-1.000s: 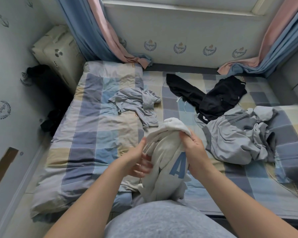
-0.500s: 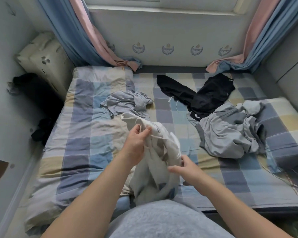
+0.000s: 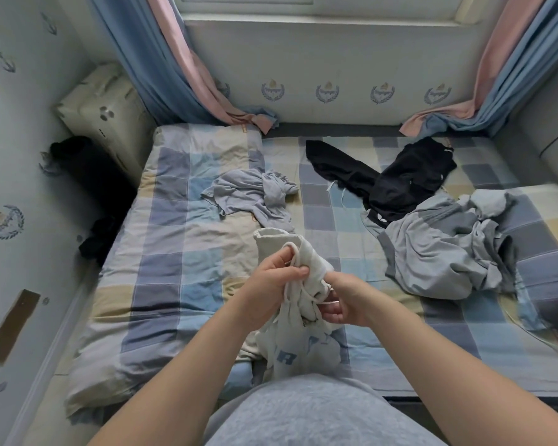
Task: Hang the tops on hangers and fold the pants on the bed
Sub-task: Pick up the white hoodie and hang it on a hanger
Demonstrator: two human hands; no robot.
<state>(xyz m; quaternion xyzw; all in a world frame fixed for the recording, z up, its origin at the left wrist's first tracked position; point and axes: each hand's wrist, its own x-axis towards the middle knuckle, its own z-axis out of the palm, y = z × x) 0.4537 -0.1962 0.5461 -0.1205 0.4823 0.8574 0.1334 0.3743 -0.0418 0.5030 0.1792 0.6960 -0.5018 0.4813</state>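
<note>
I hold a bunched white garment (image 3: 303, 346) with blue letters and a drawstring above the near edge of the bed (image 3: 174, 284). My left hand (image 3: 273, 284) grips its upper part with a loop of cord over the fingers. My right hand (image 3: 342, 300) pinches the cord and cloth just to the right. A crumpled light grey garment (image 3: 252, 194) lies on the bed beyond my hands. A black garment (image 3: 387, 178) is spread at the back right. A larger grey garment (image 3: 445, 246) is heaped to the right.
The bed carries a plaid cover and fills the space between the left wall and a grey panel on the right. Blue and pink curtains (image 3: 187, 78) hang at both back corners. A cream bag (image 3: 100, 114) and dark items (image 3: 87, 175) sit in the left gap.
My right hand came up from below to the cord beside my left hand. The white garment is gathered tighter, and its blue letters hang lower, near my body.
</note>
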